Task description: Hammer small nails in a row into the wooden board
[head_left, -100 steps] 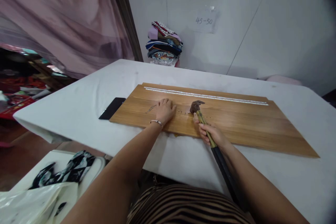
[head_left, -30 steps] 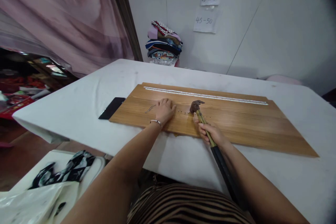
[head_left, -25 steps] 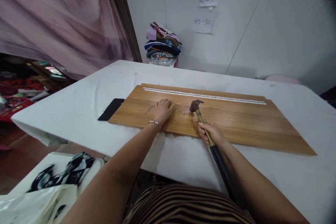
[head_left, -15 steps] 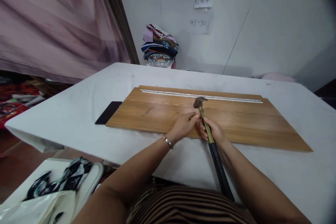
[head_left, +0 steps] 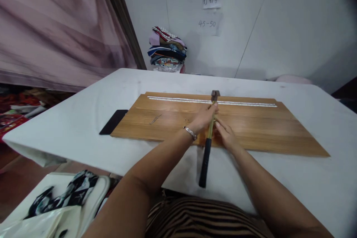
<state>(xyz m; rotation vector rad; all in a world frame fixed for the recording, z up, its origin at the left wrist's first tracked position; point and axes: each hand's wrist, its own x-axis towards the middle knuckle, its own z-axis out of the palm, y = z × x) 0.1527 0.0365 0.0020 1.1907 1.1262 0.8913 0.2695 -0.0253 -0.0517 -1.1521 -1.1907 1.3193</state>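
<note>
A claw hammer (head_left: 205, 161) with a yellow shaft and black grip is held above the wooden board (head_left: 259, 128), head pointing away from me. My left hand (head_left: 205, 116) is closed around the shaft just below the metal head. Lower on the same shaft, the fingers of my right hand (head_left: 226, 134) press against it from the right; their tips are partly hidden. Left of my hands, a few thin nails (head_left: 155, 119) lie on the board. Some tiny bits sit near my left wrist, too small to name.
Two white measuring strips (head_left: 178, 100) run along the board's far side. A black flat object (head_left: 113, 122) lies at its left end, on the white-covered table (head_left: 83, 119). Folded clothes (head_left: 167, 50) are stacked by the wall. A white chair or stool (head_left: 97, 189) stands at lower left.
The hammer has swung more upright in view, its head farther away and its grip end farther left. My left hand has moved up onto the shaft, while my right hand's hold has loosened.
</note>
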